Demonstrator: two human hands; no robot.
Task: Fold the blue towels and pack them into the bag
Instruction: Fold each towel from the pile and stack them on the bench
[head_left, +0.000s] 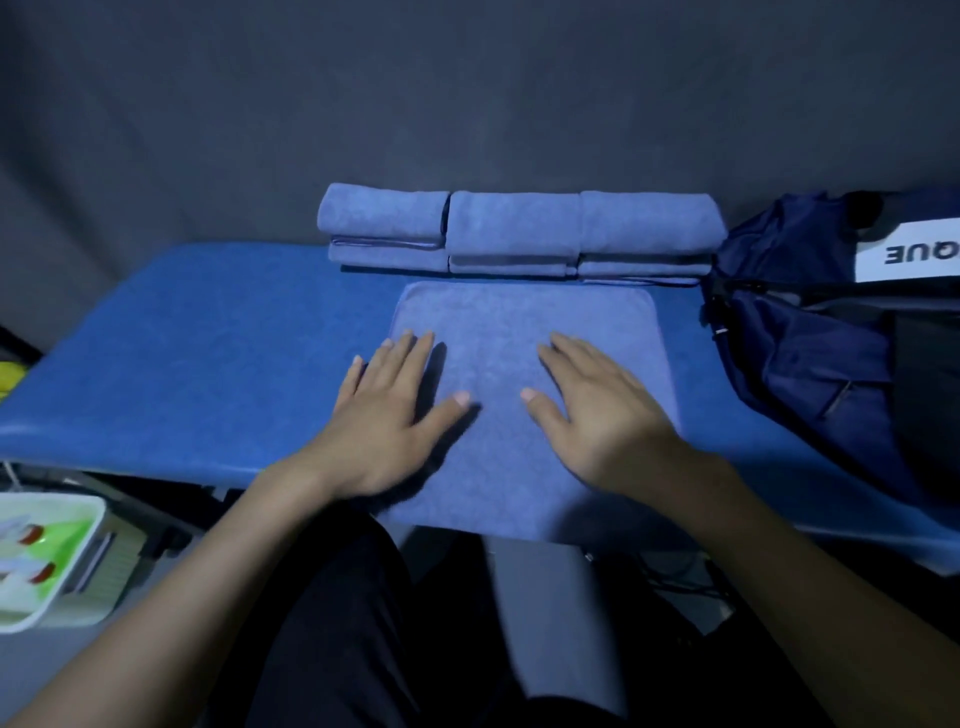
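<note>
Left hand: the left hand lies palm down on the spread towel, fingers straight and slightly fanned, pointing away from the person; it grips nothing.
Right hand: the right hand lies the same way, flat and relaxed, palm down, just to the right of the left hand, thumbs pointing toward each other with a gap of towel between them.
Spread towel: a blue towel lies flat under both hands on the blue table. Its long axis runs from the person outward; the far edge, with rounded corners, sits beyond the fingertips, and the near edge reaches the table's front edge below the wrists.
Folded towels: a row of folded blue towels sits beyond the fingertips, just past the spread towel's far edge. There are three stacks side by side, and the row's long axis runs left to right, across the spread towel's.
Bag: a dark navy bag rests on the table to the right of the right hand, apart from the spread towel, with a white label on its upper part.
Other: a white tray with green inside sits low to the left of the left forearm, below table level.
</note>
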